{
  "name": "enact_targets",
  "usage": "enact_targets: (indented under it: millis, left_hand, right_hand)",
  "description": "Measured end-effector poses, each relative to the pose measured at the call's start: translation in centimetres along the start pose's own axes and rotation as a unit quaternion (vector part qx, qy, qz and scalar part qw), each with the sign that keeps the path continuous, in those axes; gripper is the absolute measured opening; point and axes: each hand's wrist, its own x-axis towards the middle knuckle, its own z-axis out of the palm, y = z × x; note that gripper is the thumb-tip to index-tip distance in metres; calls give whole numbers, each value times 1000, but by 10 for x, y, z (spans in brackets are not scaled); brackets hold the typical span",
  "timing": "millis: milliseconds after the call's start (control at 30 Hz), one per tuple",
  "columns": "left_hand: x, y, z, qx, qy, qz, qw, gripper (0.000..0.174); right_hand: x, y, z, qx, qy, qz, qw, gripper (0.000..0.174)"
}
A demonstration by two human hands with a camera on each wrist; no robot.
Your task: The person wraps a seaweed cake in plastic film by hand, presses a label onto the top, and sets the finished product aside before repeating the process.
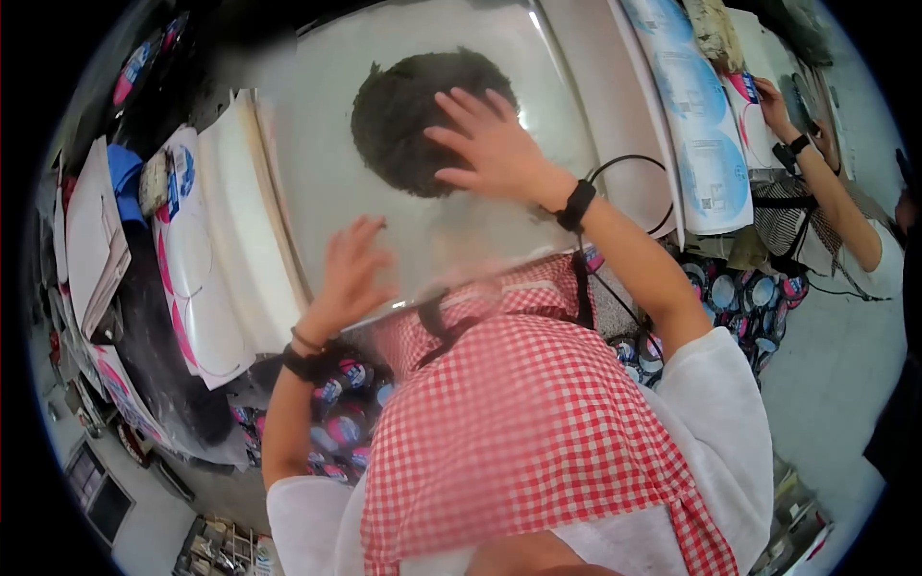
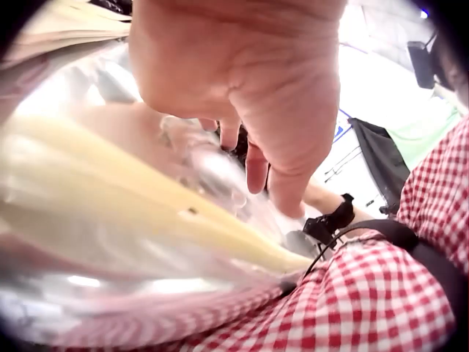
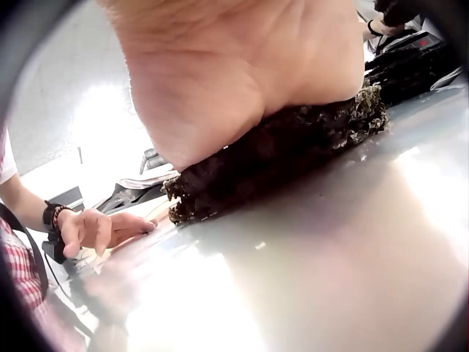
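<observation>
A round, dark green-black stack of what looks like dried seaweed (image 1: 399, 125) lies on the shiny, plastic-covered table (image 1: 317, 182). In the right wrist view the seaweed (image 3: 256, 165) is thick with a ragged edge. My right hand (image 1: 495, 149) rests on its right part, fingers spread and straight. In the right wrist view, the palm (image 3: 242, 73) is right over the seaweed. My left hand (image 1: 355, 264) hovers near the table's front left, fingers loosely bent, a tiny dark speck at one fingertip. In the left wrist view, that hand (image 2: 242, 88) hangs with its fingers pointing down.
Blue-and-white printed bags (image 1: 711, 144) lie along the right. White bags with pink and blue print (image 1: 187, 259) lie on the left. A black cable (image 1: 663, 192) loops by my right wrist. Another person's arm (image 1: 840, 192) reaches in at the far right.
</observation>
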Motion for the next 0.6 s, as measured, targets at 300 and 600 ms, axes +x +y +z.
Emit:
enact_targets:
  millis: [300,600]
  left_hand:
    - [-8,5,7,19,58,-6,998,20]
    - [44,-9,-41,-11,-20,-58,998,13]
  right_hand:
    - [11,-11,10,-28,-15,18,999,53]
    - [26,-4,-8,346,-100,-12,933,34]
